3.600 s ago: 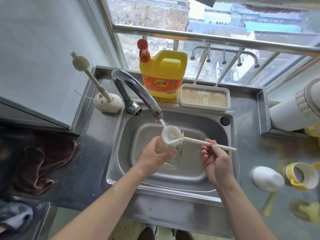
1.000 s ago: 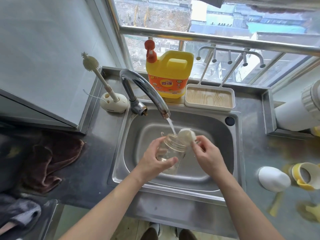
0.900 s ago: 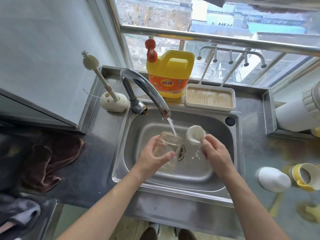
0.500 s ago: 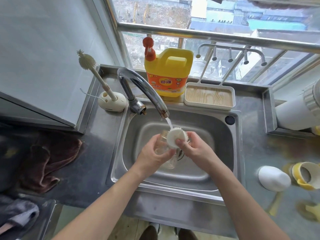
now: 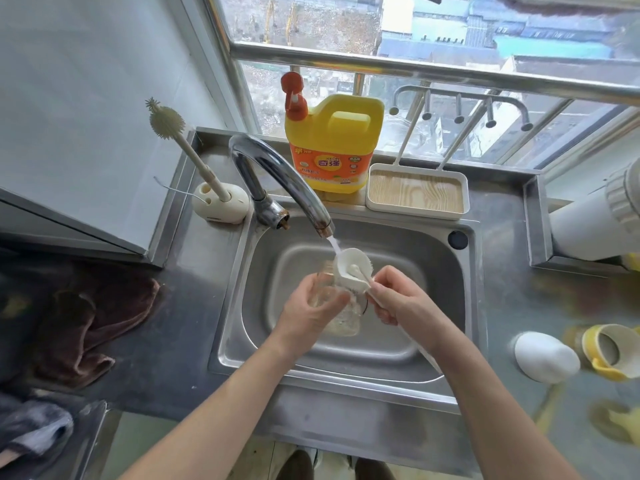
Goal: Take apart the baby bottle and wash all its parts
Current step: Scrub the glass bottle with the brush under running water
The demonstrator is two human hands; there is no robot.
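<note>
Head view: over the steel sink [image 5: 346, 379], the left hand [image 5: 311, 311] wraps its fingers and thumb around the clear bottle body [image 5: 341, 323], holding it tilted, mouth toward the tap [image 5: 277, 178]. The right hand [image 5: 398, 304] pinches the handle of a white bottle brush [image 5: 351, 263]; the brush head sits at the bottle's mouth, directly under the thin water stream [image 5: 332, 244]. The body looks like glass: rigid, probably fairly heavy for its size, breakable against the steel basin, and slick while wet. The full wrap around mid-body seems the safe hold, not the rim. Other parts lie on the desk [image 5: 173, 341] to the right, well apart from the sink: a white domed cap [image 5: 545, 356] and a yellow collar ring [image 5: 606, 351] just beside it, both light plastic by the look. Further yellow pieces near the frame edge are too blurred to name. Writing: the yellow detergent jug [image 5: 332, 143] behind the tap carries an orange label reading "奇强" and "KEON"; the smaller print is illegible.
</note>
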